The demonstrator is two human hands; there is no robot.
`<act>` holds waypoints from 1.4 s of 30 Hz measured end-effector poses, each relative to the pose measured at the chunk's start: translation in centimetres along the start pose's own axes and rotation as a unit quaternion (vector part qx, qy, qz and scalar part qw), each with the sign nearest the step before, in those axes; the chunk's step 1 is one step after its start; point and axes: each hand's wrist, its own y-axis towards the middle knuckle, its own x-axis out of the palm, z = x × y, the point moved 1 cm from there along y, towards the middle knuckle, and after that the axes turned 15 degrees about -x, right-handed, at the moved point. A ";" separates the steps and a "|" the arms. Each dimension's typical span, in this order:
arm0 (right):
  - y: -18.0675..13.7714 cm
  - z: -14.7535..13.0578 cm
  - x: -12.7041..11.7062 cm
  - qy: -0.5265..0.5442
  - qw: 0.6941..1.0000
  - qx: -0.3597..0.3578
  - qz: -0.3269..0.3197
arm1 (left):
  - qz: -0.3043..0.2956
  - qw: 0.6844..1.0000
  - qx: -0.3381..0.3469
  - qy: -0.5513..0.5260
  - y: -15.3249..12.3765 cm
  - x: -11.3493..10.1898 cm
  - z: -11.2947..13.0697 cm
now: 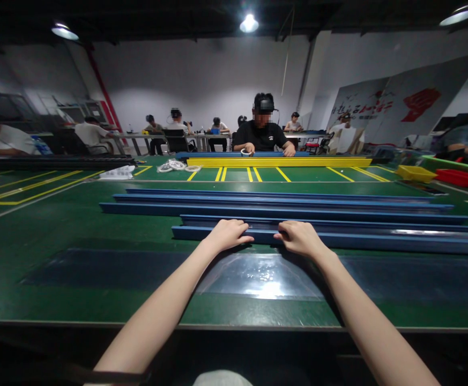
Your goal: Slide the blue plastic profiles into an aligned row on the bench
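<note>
A long blue channel-shaped rail [378,240] lies lengthwise on the green table, its near wall towards me. My left hand [229,235] is closed on the near wall, fingers over its top and thumb in front. A short way to the right, my right hand [299,237] grips the same wall with curled fingers. Between me and the rail lies a flat, shiny transparent plastic strip [258,274], partly under my forearms. Just beyond the held rail, more blue rails [149,208] rest parallel to it.
A yellow rail [277,162] stretches across the far side, where a person in black [262,136] works holding a ring-shaped roll. Clear bundled rings [173,165] and black rails [57,162] lie left. A yellow tray [416,173] and red tray [461,178] stand right. The table's front edge [258,327] is near me.
</note>
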 end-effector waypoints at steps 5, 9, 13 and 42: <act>-0.8 0.8 -0.1 -0.002 1.000 0.021 -0.012 | -0.006 1.000 -0.012 0.011 0.0 0.0 -0.4; -1.1 0.9 -0.1 0.002 1.000 0.022 -0.006 | -0.012 1.000 -0.016 0.010 0.0 -0.1 -0.3; -1.1 0.9 0.1 0.006 1.000 0.012 0.002 | -0.025 0.999 -0.024 0.001 0.0 -0.1 -0.3; -0.4 0.9 0.1 0.043 0.999 -0.007 -0.016 | -0.092 0.992 -0.038 -0.078 0.2 -0.4 -1.6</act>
